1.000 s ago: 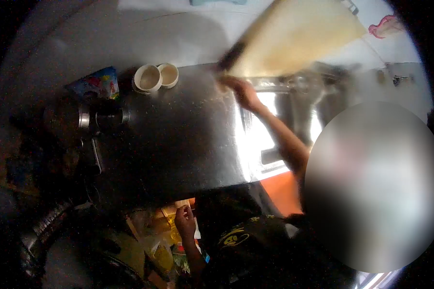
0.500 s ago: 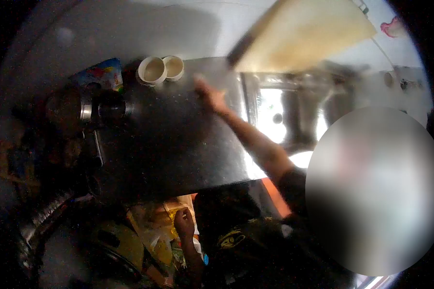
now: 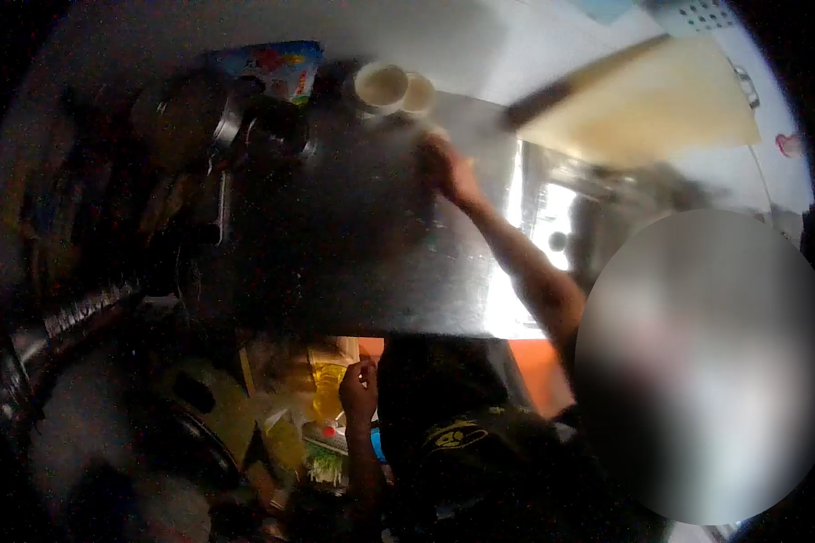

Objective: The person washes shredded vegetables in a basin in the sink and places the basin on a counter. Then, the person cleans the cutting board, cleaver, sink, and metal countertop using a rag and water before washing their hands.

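My right hand (image 3: pixel 449 172) is over the dark metal counter (image 3: pixel 362 262), just below two round pale cups (image 3: pixel 380 88) that stand side by side at the back. Motion blurs its fingertips, so what they hold, if anything, cannot be made out. Lower down, my left hand (image 3: pixel 359 387) hangs in front of the counter's edge with curled fingers and nothing visible in them. Beside it, below counter level, is a bottle of yellow liquid (image 3: pixel 329 391).
A cutting board (image 3: pixel 652 104) leans on the wall above a shiny sink (image 3: pixel 557 217). A colourful packet (image 3: pixel 276 68) and dark cookware (image 3: pixel 276 127) stand at the back left. A lidded pan (image 3: pixel 199 412) is lower left. A blurred oval covers the right side.
My right hand has moved away from the cutting board's lower corner towards the cups. The view has shifted, so the cups and board appear farther right. My left hand stays low with curled fingers.
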Motion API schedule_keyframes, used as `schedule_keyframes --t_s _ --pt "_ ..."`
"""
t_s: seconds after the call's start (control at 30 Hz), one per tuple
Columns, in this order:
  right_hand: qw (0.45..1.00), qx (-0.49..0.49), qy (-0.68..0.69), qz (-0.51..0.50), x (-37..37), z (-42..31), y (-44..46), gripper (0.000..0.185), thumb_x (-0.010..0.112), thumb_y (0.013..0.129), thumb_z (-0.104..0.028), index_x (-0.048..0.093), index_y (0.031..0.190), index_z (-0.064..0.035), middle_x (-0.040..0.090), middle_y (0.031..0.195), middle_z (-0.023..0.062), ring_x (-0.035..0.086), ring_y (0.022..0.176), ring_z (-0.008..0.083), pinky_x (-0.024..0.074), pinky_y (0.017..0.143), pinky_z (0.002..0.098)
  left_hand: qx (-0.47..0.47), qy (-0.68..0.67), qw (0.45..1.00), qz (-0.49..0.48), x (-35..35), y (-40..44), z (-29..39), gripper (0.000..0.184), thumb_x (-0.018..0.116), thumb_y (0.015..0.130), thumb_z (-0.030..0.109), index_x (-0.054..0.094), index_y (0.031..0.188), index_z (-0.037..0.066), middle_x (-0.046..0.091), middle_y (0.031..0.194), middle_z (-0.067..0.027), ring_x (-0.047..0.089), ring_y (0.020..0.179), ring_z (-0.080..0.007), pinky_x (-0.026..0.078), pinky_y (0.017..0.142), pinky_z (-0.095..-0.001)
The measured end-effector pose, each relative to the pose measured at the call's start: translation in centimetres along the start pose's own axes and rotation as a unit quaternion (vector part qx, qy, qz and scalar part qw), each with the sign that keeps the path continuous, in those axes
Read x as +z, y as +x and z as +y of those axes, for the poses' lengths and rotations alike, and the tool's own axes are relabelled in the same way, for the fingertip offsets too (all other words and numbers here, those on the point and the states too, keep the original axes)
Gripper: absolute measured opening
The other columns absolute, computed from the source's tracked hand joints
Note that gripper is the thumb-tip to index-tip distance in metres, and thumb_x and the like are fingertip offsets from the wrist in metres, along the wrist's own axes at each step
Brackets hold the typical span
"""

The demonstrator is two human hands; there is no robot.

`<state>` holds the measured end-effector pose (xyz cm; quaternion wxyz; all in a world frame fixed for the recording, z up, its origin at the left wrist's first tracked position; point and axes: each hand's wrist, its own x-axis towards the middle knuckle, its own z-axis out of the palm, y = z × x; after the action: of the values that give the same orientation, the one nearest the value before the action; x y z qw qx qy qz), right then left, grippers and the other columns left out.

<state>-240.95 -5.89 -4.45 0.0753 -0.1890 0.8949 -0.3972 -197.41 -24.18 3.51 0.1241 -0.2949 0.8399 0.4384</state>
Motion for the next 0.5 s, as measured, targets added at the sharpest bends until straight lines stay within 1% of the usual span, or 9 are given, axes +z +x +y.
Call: schedule_keyframes --t_s 0.03,0.07,0.13,0.2,0.23,0.27,0.33,0.4,0.5 --pt "0.996 -0.074 -0.032 0.047 5.4 5.6 1.3 0.045 0.049 0.096 -0.008 0.044 0.14 -0.0075 0.048 0.142 0.0169 0.047 0.13 0.0341 0.0355 0.109 0.0421 -0.008 0.006 1.0 -0.009 0.7 -0.5 -2.1 0.023 0.056 0.096 0.021 0.064 0.107 0.002 0.066 0.102 -0.0145 0.068 0.089 -0.0285 0.056 0.072 -0.0368" --pt "0.994 -0.098 -0.027 0.044 6.5 5.1 2.3 0.044 0.049 0.096 -0.01 0.045 0.14 -0.008 0.048 0.142 0.0168 0.046 0.131 0.034 0.0348 0.109 0.0421 -0.016 0.013 1.0 -0.017 2.0 -1.5 -5.7 0.023 0.056 0.096 0.02 0.064 0.107 0.002 0.066 0.103 -0.015 0.068 0.089 -0.0286 0.056 0.072 -0.037" --pt "0.989 -0.143 -0.014 0.037 9.3 3.0 4.3 0.044 0.048 0.097 -0.015 0.045 0.14 -0.009 0.048 0.142 0.0166 0.043 0.133 0.0339 0.0335 0.11 0.0422 -0.039 -0.001 0.999 -0.02 1.4 -1.8 -5.4 0.023 0.056 0.096 0.021 0.064 0.107 0.001 0.067 0.103 -0.0158 0.068 0.09 -0.0291 0.056 0.072 -0.0374" --pt "0.993 -0.122 -0.005 0.006 14.0 4.8 7.2 0.044 0.045 0.099 -0.022 0.044 0.141 -0.0102 0.043 0.146 0.0157 0.04 0.136 0.0322 0.0335 0.11 0.0426 -0.069 -0.044 0.997 -0.013 -2.4 -0.9 2.4 0.024 0.056 0.096 0.021 0.064 0.107 0.001 0.067 0.103 -0.0165 0.068 0.091 -0.0298 0.056 0.074 -0.0378" --pt "0.993 -0.119 0.004 -0.007 16.1 5.9 8.8 0.044 0.044 0.099 -0.023 0.044 0.142 -0.0102 0.043 0.147 0.0153 0.039 0.136 0.0319 0.0332 0.11 0.0424 -0.104 -0.062 0.992 -0.029 -2.2 -1.0 1.3 0.026 0.056 0.096 0.023 0.064 0.108 0.001 0.067 0.103 -0.0168 0.068 0.091 -0.0307 0.055 0.075 -0.0383" --pt "0.993 -0.116 0.013 -0.02 18.0 6.5 9.5 0.045 0.044 0.099 -0.024 0.043 0.142 -0.0103 0.042 0.147 0.015 0.039 0.136 0.0316 0.033 0.111 0.0423 -0.089 -0.063 0.994 -0.022 -2.0 -0.6 0.7 0.027 0.056 0.096 0.023 0.064 0.108 0.001 0.067 0.104 -0.0169 0.068 0.091 -0.0306 0.055 0.076 -0.0384" --pt "0.946 -0.175 -0.251 -0.11 21.6 5.3 8.6 0.045 0.046 0.098 -0.022 0.044 0.142 -0.0101 0.044 0.146 0.0142 0.041 0.134 0.0307 0.0329 0.111 0.0431 -0.061 -0.064 0.996 -0.011 -1.4 0.1 0.0 0.028 0.055 0.097 0.024 0.064 0.108 0.001 0.067 0.106 -0.017 0.068 0.093 -0.0304 0.054 0.077 -0.0384" --pt "0.893 -0.256 -0.344 -0.136 22.1 4.6 6.2 0.045 0.048 0.096 -0.017 0.045 0.141 -0.0087 0.048 0.143 0.0148 0.046 0.129 0.0301 0.0362 0.108 0.0437 0.001 -0.173 0.985 0.021 0.5 2.5 -2.5 0.028 0.057 0.096 0.025 0.063 0.111 0.002 0.067 0.102 -0.0147 0.067 0.09 -0.0273 0.054 0.078 -0.038" --pt "0.947 -0.171 0.006 -0.273 11.6 -4.4 0.9 0.047 0.053 0.094 -0.011 0.045 0.14 -0.0065 0.049 0.142 0.0138 0.051 0.125 0.0279 0.0407 0.105 0.0417 0.04 -0.349 0.935 0.042 1.4 11.9 -2.3 0.036 0.062 0.095 0.027 0.055 0.122 0.004 0.065 0.096 -0.0085 0.062 0.086 -0.0185 0.052 0.079 -0.0328"
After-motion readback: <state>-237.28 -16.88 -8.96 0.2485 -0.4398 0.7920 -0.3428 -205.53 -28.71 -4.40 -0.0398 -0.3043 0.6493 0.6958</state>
